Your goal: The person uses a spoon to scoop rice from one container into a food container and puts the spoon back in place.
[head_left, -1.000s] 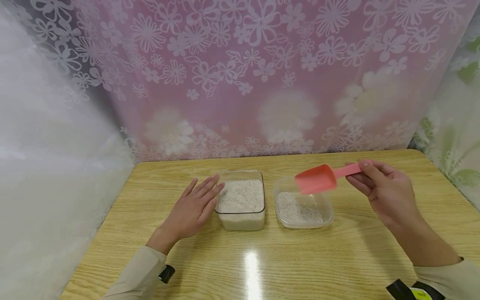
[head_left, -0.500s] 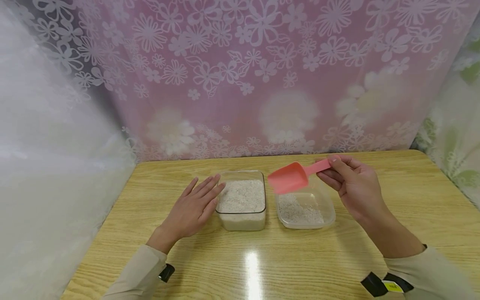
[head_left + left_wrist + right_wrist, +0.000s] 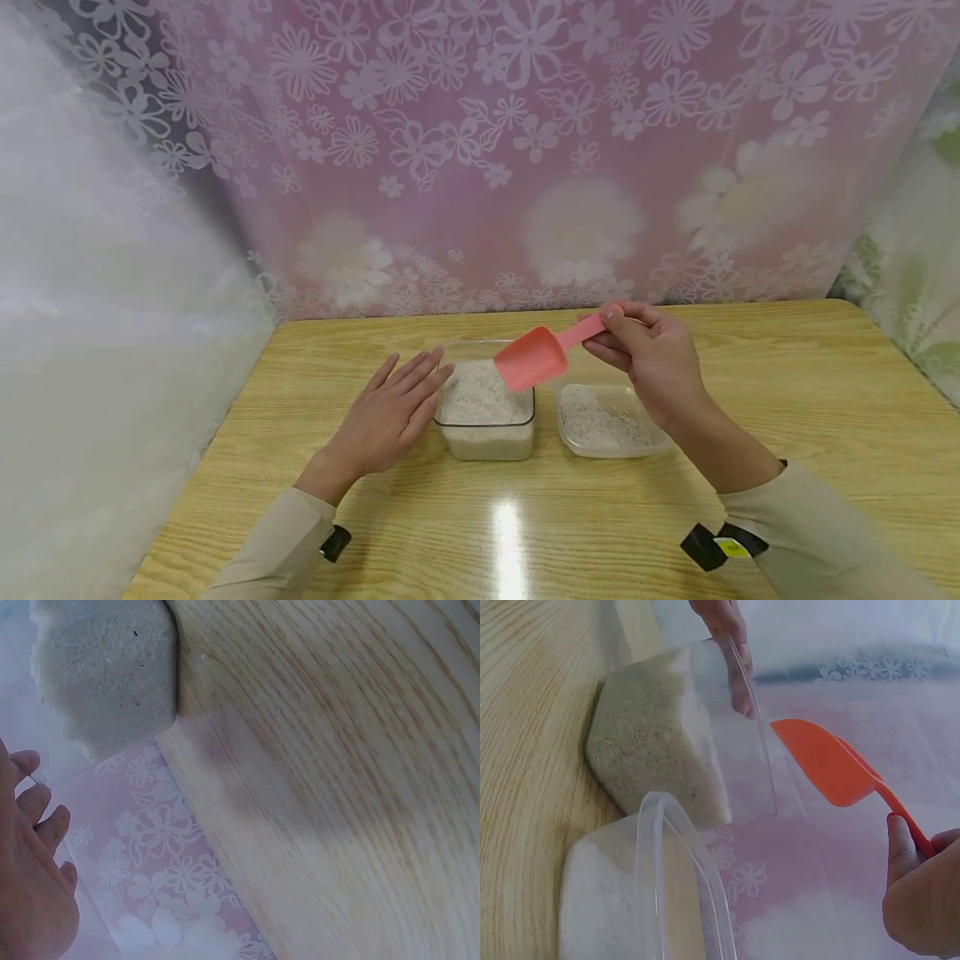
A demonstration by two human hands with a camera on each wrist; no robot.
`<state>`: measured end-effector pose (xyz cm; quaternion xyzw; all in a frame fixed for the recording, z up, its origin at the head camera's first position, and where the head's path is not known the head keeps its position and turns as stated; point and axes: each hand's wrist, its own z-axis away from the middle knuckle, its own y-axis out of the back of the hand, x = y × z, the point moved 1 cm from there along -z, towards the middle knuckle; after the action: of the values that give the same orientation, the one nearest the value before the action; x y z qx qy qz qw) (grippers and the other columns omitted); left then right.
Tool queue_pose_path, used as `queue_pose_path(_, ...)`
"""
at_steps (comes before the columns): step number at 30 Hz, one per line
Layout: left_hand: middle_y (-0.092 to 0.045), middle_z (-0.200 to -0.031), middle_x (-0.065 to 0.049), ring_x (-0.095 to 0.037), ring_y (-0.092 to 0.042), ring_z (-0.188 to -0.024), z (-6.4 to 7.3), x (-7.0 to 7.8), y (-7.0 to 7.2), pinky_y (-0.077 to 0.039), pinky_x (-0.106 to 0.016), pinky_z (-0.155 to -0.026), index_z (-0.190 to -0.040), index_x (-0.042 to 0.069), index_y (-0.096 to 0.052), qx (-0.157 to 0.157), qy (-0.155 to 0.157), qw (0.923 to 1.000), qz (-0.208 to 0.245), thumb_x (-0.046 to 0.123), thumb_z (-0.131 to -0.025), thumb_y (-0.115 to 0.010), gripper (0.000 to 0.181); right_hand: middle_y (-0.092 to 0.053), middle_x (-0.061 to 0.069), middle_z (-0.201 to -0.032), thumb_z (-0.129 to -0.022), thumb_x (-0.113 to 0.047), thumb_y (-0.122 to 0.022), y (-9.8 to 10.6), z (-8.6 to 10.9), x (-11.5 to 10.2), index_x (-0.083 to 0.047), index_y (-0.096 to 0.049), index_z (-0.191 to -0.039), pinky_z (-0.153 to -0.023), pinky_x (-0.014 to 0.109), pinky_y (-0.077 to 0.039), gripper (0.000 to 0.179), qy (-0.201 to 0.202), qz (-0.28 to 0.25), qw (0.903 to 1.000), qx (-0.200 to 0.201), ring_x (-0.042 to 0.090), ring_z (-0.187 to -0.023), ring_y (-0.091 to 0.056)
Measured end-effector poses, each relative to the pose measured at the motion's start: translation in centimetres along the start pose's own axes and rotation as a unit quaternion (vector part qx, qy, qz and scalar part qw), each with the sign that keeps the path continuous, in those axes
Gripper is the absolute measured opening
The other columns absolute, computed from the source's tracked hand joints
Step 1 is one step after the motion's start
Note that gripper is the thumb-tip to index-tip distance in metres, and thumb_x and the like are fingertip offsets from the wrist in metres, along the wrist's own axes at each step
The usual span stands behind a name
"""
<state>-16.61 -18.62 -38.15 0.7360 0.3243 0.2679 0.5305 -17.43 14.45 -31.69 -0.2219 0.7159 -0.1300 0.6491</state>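
My right hand pinches the handle of a pink scoop, its bowl over the right part of a clear square container. White grains that look like rice fill much of that container. In the right wrist view the scoop is above the container's rim, apart from it, and no grains show in its bowl. My left hand lies with straight fingers against the container's left rim. Below my right hand, a shallower clear plastic container holds a thinner layer of grains, partly hidden by the hand.
Both containers stand side by side on a wood-grain table, with a small gap between them. A pink flowered curtain hangs behind the table's back edge. Pale sheeting covers the left side.
My right hand has carried the scoop leftward, from above the shallow container to above the fuller one. My left hand has stayed at the rim.
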Motion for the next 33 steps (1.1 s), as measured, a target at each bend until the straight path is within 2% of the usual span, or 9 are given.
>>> queue_pose_path(7,-0.024,-0.156,-0.001,-0.018,-0.021,-0.142,0.0,0.1,0.1,-0.009,-0.044,-0.116,-0.150,0.019,-0.035,-0.006,-0.001,1.0000,-0.003,0.032,-0.105,-0.032,0.047,-0.072,0.009,-0.094,-0.095,-0.009,-0.060,-1.3,-0.8,1.1,0.010,-0.053,-0.110,-0.081,0.032,-0.054,0.025,0.013,0.071,0.9973,0.014,0.018,-0.083,-0.070)
queue_pose_path(15,-0.023,-0.156,-0.001,-0.018,-0.021,-0.142,0.0,0.1,0.3,-0.009,-0.044,-0.116,-0.150,0.019,-0.036,-0.009,0.001,1.0000,-0.003,0.035,-0.105,-0.029,0.047,-0.072,0.008,-0.095,-0.095,-0.012,-0.060,-2.2,-1.2,2.1,0.014,-0.052,-0.116,-0.079,0.033,-0.054,0.034,0.032,0.126,0.9915,0.009,0.018,-0.084,-0.070)
queue_pose_path(26,-0.023,-0.156,-0.001,-0.018,-0.020,-0.142,0.0,0.1,0.5,-0.008,-0.044,-0.116,-0.150,0.020,-0.034,-0.012,0.002,0.9999,-0.011,0.037,-0.106,-0.026,0.048,-0.067,0.024,-0.105,-0.096,-0.010,-0.059,-3.3,-1.6,3.8,0.012,-0.056,-0.113,-0.079,0.033,-0.055,0.028,0.064,0.196,0.9784,-0.014,0.020,-0.088,-0.070)
queue_pose_path(33,-0.025,-0.155,-0.002,-0.019,-0.023,-0.142,0.0,0.1,0.4,-0.010,-0.045,-0.116,-0.149,0.018,-0.037,-0.004,-0.003,0.9999,-0.010,0.036,-0.105,-0.028,0.048,-0.063,0.030,-0.109,-0.096,-0.011,-0.059,-3.9,-1.6,5.1,0.010,-0.057,-0.113,-0.079,0.034,-0.055,0.026,0.030,0.189,0.9814,-0.008,0.020,-0.088,-0.070)
